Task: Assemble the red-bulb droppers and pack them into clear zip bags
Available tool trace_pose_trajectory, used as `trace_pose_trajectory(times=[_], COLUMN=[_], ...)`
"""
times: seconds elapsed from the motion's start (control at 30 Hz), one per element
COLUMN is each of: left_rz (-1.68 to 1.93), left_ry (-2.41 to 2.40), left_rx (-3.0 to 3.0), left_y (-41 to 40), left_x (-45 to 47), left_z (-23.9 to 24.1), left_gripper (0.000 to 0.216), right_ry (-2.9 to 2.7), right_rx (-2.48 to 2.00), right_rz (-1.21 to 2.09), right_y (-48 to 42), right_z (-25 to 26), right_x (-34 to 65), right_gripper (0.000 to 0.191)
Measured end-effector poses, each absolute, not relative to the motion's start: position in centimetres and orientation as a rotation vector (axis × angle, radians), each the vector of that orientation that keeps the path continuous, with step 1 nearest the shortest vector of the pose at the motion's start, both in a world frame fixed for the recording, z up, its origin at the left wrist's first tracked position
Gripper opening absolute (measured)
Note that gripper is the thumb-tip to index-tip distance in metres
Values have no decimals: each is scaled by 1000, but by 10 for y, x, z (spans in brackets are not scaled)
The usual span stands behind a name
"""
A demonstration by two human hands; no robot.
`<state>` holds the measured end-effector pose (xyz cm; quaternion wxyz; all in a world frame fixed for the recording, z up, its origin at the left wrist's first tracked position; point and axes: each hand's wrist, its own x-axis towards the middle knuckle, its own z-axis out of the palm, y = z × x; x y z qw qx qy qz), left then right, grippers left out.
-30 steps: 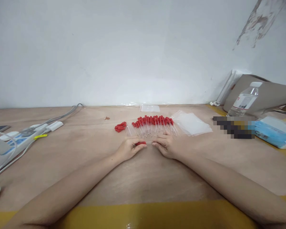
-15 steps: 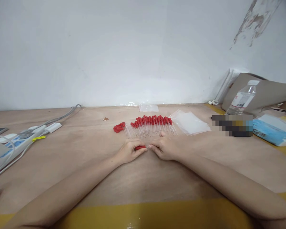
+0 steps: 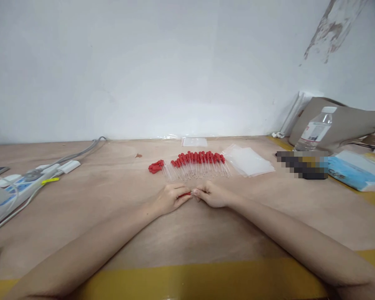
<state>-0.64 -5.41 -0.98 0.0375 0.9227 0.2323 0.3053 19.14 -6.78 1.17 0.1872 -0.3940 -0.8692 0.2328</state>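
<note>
My left hand (image 3: 170, 199) is closed around a red rubber bulb (image 3: 185, 194), part of which shows between thumb and fingers. Against the bulb's right end, my right hand (image 3: 213, 194) pinches a thin clear tube, mostly hidden by its fingers. Both hands are low over the table, fingertips almost touching. Just beyond them lies a fanned row of red-bulbed droppers (image 3: 200, 158), their clear tubes pointing toward me. A smaller pile of droppers (image 3: 156, 166) sits to its left.
Clear plastic bags (image 3: 251, 161) lie right of the droppers, with a small bag (image 3: 194, 142) by the wall. On the left are a power strip (image 3: 18, 187) and cables. A water bottle (image 3: 315, 130), a blue packet (image 3: 346, 171) and a blurred dark object (image 3: 303, 165) stand or lie at right.
My right hand's fingers have curled in closer to the bulb, and its raised finger has come down. Less of the bulb and tube shows now. My left hand is nearly still.
</note>
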Motion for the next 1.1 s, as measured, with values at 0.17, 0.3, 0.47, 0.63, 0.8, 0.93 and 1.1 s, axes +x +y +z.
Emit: trace_pose_trajectory(times=[0.17,0.3,0.47,0.63,0.8,0.93,1.1], left_rz=[1123,1292,1453,1349,1271,1219,1190], left_ry=[761,1123,1649,1713,1685,1689,1675], left_rx=[2806,2782,2619,2649,2681,2682,2649], left_y=[-53,-39,-8,1,1,2,1], left_x=[-11,-34,-75,-88,-88,-87,-86], left_z=[2,11,5,0,-1,-2,0], left_gripper=[25,41,24,21,23,22,18], right_ry=[-2455,-2301,-1825,-1699,-1715,-1842,-2052], right_rx=[-1011,-1130,-1641,-1834,-1983,-1875,-1643], right_rz=[650,689,625,423,159,89,113], right_y=[-72,-52,-8,15,19,12,-2], right_z=[29,36,37,33,26,25,23], right_x=[199,214,216,193,184,178,144], right_gripper=[32,32,32,30,34,39,26])
